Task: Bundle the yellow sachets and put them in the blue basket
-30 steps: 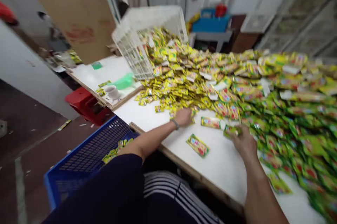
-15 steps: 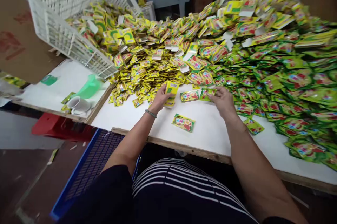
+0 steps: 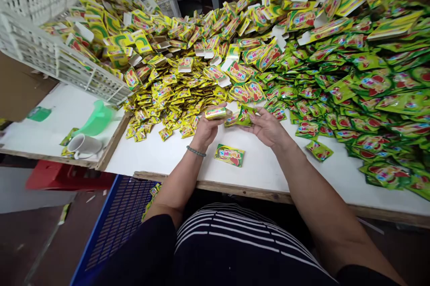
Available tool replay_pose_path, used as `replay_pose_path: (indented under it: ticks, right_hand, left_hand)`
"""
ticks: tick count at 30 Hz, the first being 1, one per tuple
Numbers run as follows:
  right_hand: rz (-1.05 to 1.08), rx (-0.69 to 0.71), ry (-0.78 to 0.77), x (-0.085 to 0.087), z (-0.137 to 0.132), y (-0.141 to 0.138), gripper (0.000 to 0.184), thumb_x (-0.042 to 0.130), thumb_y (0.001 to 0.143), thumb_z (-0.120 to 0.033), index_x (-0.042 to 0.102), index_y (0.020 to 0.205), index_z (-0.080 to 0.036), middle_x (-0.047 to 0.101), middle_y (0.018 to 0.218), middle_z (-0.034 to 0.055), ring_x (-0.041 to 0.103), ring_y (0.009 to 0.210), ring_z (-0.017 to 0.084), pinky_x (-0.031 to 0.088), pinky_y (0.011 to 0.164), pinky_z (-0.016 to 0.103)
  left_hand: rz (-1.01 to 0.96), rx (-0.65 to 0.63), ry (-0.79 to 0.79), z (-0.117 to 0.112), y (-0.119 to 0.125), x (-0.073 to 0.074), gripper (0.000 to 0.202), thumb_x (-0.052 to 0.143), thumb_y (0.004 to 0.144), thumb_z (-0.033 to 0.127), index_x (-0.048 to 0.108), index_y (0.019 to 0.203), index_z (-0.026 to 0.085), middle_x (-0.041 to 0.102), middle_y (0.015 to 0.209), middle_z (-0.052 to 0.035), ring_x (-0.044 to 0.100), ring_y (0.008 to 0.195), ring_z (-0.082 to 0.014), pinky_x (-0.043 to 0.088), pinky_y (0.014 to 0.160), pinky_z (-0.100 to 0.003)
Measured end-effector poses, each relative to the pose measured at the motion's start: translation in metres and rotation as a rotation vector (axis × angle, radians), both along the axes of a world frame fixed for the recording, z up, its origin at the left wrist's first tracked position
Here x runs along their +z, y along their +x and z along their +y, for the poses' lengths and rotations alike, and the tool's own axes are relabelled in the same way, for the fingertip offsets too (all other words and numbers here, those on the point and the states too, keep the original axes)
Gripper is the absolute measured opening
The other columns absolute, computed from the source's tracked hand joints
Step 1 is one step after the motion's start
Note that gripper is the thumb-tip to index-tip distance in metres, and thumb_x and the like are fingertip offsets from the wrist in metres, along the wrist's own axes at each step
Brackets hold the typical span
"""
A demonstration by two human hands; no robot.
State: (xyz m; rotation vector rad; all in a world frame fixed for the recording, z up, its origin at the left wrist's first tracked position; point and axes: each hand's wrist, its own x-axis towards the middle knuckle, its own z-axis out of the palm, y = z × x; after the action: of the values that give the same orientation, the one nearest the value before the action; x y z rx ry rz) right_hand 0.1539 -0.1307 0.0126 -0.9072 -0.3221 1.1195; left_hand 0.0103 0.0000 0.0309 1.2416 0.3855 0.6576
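My left hand (image 3: 208,131) holds a small folded yellow-green sachet (image 3: 215,113) between thumb and fingers, just above the white table (image 3: 255,165). My right hand (image 3: 265,127) grips a green sachet (image 3: 244,116) a short way to the right of it. A flat printed sachet (image 3: 230,155) lies below my hands. Behind them spreads a heap of yellow sachets (image 3: 174,80), merging rightward into a large heap of green sachets (image 3: 363,89). A beaded bracelet (image 3: 196,151) circles my left wrist.
A tipped white plastic crate (image 3: 63,49) spills sachets at the back left. A white mug (image 3: 83,146) and a green plastic scoop (image 3: 97,118) stand on a lower board to the left. A blue basket (image 3: 114,232) sits below the table edge, beside a red stool (image 3: 67,176).
The view has swung from a tilted angle to a level one. Both hands have moved closer together and risen from the table, each now holding sachets.
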Motion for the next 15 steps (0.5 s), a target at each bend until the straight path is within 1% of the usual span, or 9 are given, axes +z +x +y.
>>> replay_pose_path:
  ticks: [1, 3, 5, 6, 8, 10, 13, 15]
  right_hand:
    - [0.018, 0.015, 0.000, 0.000, 0.001, -0.001, 0.044, 0.082, 0.058, -0.028, 0.051, 0.089, -0.028, 0.070, 0.087, -0.0053, 0.068, 0.080, 0.018, 0.058, 0.076, 0.042]
    - [0.038, 0.033, 0.001, 0.000, 0.002, -0.002, 0.041, 0.080, 0.061, -0.029, 0.051, 0.089, -0.028, 0.070, 0.089, -0.0047, 0.069, 0.084, 0.020, 0.058, 0.077, 0.044]
    - [0.034, 0.022, -0.001, 0.000, 0.003, -0.003, 0.038, 0.078, 0.063, -0.029, 0.052, 0.090, -0.028, 0.071, 0.091, -0.0040, 0.069, 0.087, 0.020, 0.058, 0.077, 0.042]
    - [0.027, 0.002, -0.007, 0.000, 0.004, -0.004, 0.037, 0.078, 0.064, -0.029, 0.052, 0.091, -0.028, 0.071, 0.092, -0.0038, 0.070, 0.087, 0.020, 0.058, 0.076, 0.040]
    - [0.005, -0.055, -0.033, -0.003, 0.006, -0.005, 0.040, 0.078, 0.062, -0.028, 0.053, 0.093, -0.029, 0.071, 0.092, -0.0043, 0.070, 0.083, 0.018, 0.058, 0.073, 0.036]
    - [-0.034, -0.096, -0.074, -0.008, 0.009, -0.005, 0.044, 0.080, 0.060, -0.028, 0.052, 0.094, -0.030, 0.070, 0.086, -0.0062, 0.069, 0.077, 0.016, 0.058, 0.070, 0.032]
    - [-0.093, -0.093, -0.108, -0.013, 0.010, 0.000, 0.043, 0.081, 0.059, -0.029, 0.053, 0.091, -0.029, 0.069, 0.083, -0.0069, 0.068, 0.077, 0.015, 0.057, 0.072, 0.032]
    - [-0.100, -0.091, -0.097, -0.013, 0.007, 0.004, 0.037, 0.079, 0.061, -0.030, 0.055, 0.089, -0.028, 0.070, 0.088, -0.0054, 0.068, 0.085, 0.016, 0.056, 0.077, 0.033]
  left_hand:
    - [0.030, -0.030, 0.071, 0.000, -0.002, -0.002, 0.030, 0.081, 0.061, 0.031, 0.070, 0.087, 0.020, 0.064, 0.119, -0.0084, 0.053, 0.121, -0.0266, 0.042, 0.099, -0.039]
    - [0.126, -0.085, 0.296, 0.002, -0.003, -0.004, 0.025, 0.078, 0.067, 0.037, 0.071, 0.085, 0.021, 0.054, 0.135, -0.0083, 0.042, 0.132, -0.0277, 0.037, 0.105, -0.041]
    - [0.239, -0.087, 0.574, 0.006, -0.001, -0.007, 0.026, 0.073, 0.073, 0.041, 0.073, 0.091, 0.022, 0.044, 0.143, -0.0085, 0.034, 0.137, -0.0275, 0.029, 0.111, -0.042]
    - [0.293, -0.057, 0.699, 0.008, 0.000, -0.009, 0.030, 0.070, 0.076, 0.041, 0.072, 0.099, 0.023, 0.041, 0.144, -0.0095, 0.033, 0.137, -0.0270, 0.028, 0.112, -0.042]
    - [0.394, 0.036, 0.885, 0.011, 0.002, -0.014, 0.040, 0.065, 0.080, 0.040, 0.065, 0.117, 0.024, 0.039, 0.142, -0.0124, 0.036, 0.133, -0.0259, 0.030, 0.110, -0.042]
    - [0.493, 0.096, 1.022, 0.012, 0.002, -0.019, 0.047, 0.063, 0.082, 0.039, 0.059, 0.127, 0.023, 0.041, 0.135, -0.0145, 0.040, 0.126, -0.0260, 0.035, 0.105, -0.042]
    - [0.612, 0.114, 1.190, 0.015, -0.002, -0.025, 0.042, 0.060, 0.084, 0.037, 0.062, 0.124, 0.023, 0.046, 0.125, -0.0138, 0.044, 0.116, -0.0270, 0.039, 0.099, -0.043]
    - [0.631, 0.131, 1.247, 0.018, -0.005, -0.027, 0.036, 0.056, 0.087, 0.036, 0.064, 0.120, 0.023, 0.048, 0.121, -0.0129, 0.045, 0.112, -0.0267, 0.040, 0.096, -0.043]
